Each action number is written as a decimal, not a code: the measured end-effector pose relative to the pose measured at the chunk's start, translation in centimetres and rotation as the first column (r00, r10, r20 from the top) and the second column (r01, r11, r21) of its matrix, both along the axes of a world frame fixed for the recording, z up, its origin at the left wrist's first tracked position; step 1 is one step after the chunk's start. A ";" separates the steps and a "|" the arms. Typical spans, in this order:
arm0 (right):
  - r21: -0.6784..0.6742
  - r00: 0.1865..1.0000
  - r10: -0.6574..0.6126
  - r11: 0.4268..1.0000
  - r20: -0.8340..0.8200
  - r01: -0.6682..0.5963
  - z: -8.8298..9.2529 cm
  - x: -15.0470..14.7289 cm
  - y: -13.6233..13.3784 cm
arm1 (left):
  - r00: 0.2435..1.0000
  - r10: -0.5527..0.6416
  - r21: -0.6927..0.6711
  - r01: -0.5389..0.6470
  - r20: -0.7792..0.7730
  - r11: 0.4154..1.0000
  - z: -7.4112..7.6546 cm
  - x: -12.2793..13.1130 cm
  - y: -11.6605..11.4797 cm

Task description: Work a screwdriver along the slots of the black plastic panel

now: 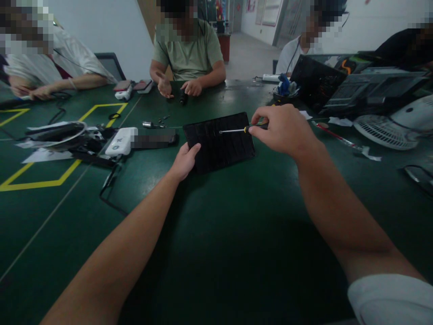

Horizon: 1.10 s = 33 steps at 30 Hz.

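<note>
My left hand (186, 161) grips the lower left side of a flat black rectangular panel (223, 151), thumb on its face. The panel is tilted up off the green table, its face toward me. In my right hand (279, 128) is a screwdriver (237, 131) with a thin metal shaft and a black and yellow handle. Its shaft lies level across the panel, and the tip is at a small round spot near the panel's middle. Whether that spot is a screw I cannot tell. Part of the handle is hidden by my fingers.
Left of the panel lie a white device (122, 141), a dark strip (154, 140) and small metal parts (148, 124). At right are a white fan (385, 131), a red tool (338, 135) and dark equipment (318, 83). Other people sit around the green table (237, 234).
</note>
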State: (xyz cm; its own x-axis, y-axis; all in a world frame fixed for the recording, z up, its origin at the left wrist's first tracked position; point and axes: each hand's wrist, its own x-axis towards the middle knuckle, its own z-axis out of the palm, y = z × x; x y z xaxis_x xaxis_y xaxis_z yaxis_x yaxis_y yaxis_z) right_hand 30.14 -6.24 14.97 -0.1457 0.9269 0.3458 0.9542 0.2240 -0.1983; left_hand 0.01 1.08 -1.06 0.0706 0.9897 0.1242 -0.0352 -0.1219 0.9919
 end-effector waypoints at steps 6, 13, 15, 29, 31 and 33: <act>-0.037 1.000 0.020 0.999 -0.006 -0.020 -0.1 -0.3 0.0 | 1.000 0.005 -0.012 -0.005 -0.003 1.000 0.0 -0.1 0.0; -0.036 0.999 0.038 0.999 -0.033 -0.039 -0.3 -0.2 0.5 | 1.000 0.012 -0.027 -0.012 0.024 1.000 0.2 0.0 -0.3; -0.044 0.999 0.037 0.998 -0.035 -0.038 -0.3 -0.1 0.6 | 0.999 0.018 -0.033 -0.018 0.026 0.999 0.2 0.0 -0.2; 0.023 0.999 0.007 1.000 -0.054 -0.006 -0.1 0.4 0.4 | 1.000 -0.004 -0.028 0.004 0.025 1.000 0.1 -0.2 -0.2; 0.029 0.998 0.009 1.000 -0.066 -0.007 0.3 0.7 0.2 | 1.000 -0.019 -0.024 0.019 0.022 1.000 0.2 -0.2 -0.3; 0.024 0.997 0.018 1.000 -0.076 -0.016 0.8 0.9 0.1 | 1.000 -0.025 -0.025 0.026 0.017 0.999 0.3 -0.2 -0.5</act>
State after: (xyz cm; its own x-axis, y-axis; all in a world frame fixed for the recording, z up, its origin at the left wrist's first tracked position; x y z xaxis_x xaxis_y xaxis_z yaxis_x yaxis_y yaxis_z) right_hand 31.08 -6.14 15.80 -0.1337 0.9160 0.3782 0.9327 0.2453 -0.2643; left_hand -0.21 0.61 -0.71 0.0942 0.9904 0.1010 -0.0543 -0.0961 0.9939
